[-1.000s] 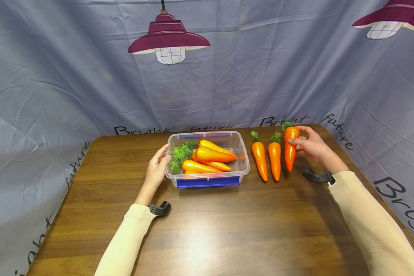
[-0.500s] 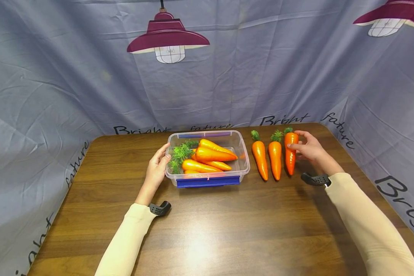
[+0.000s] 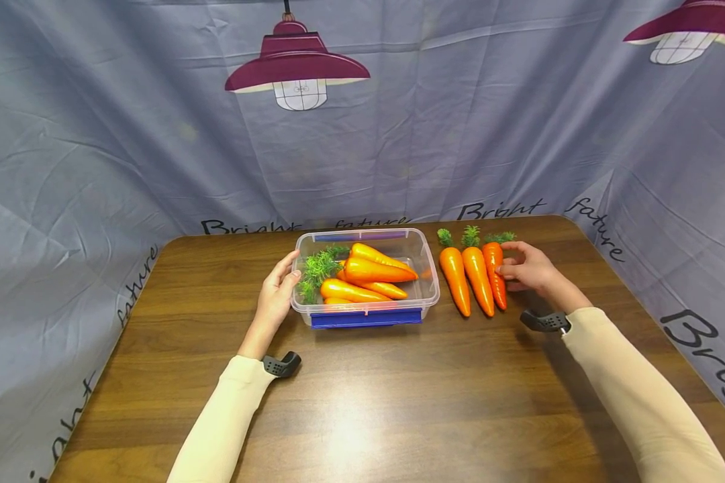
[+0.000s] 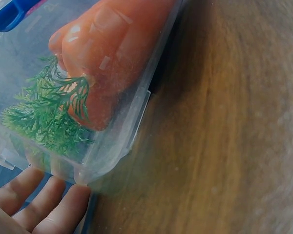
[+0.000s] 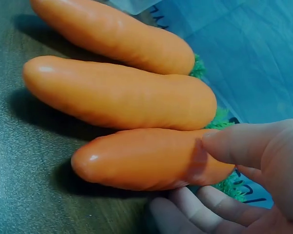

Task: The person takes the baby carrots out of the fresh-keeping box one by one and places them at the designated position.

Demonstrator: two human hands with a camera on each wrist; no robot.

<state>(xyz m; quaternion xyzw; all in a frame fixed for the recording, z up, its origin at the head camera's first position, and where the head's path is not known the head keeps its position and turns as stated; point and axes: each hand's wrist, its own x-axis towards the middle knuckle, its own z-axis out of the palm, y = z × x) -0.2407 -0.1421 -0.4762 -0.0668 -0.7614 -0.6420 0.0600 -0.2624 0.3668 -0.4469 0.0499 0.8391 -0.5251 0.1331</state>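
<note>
Right hand (image 3: 528, 268) pinches outermost artificial carrot (image 3: 493, 258) right of clear plastic container (image 3: 431, 268), left hand (image 3: 276, 288) grips container's left end; best release carrot level, close alongside middle carrot (image 3: 478, 275)

Ahead of you is a brown wood-grain table (image 3: 217, 302), with a bright patch of glare (image 3: 346, 433) on its near part. Past its far edge hangs a creased grey-blue cloth (image 3: 459, 134), which also rises on your left and right. It shows a maroon lamp (image 3: 297, 65) left of centre, another (image 3: 695, 28) at far right, and black script (image 3: 250, 228) low down reading "Bright" and "fature".
</note>
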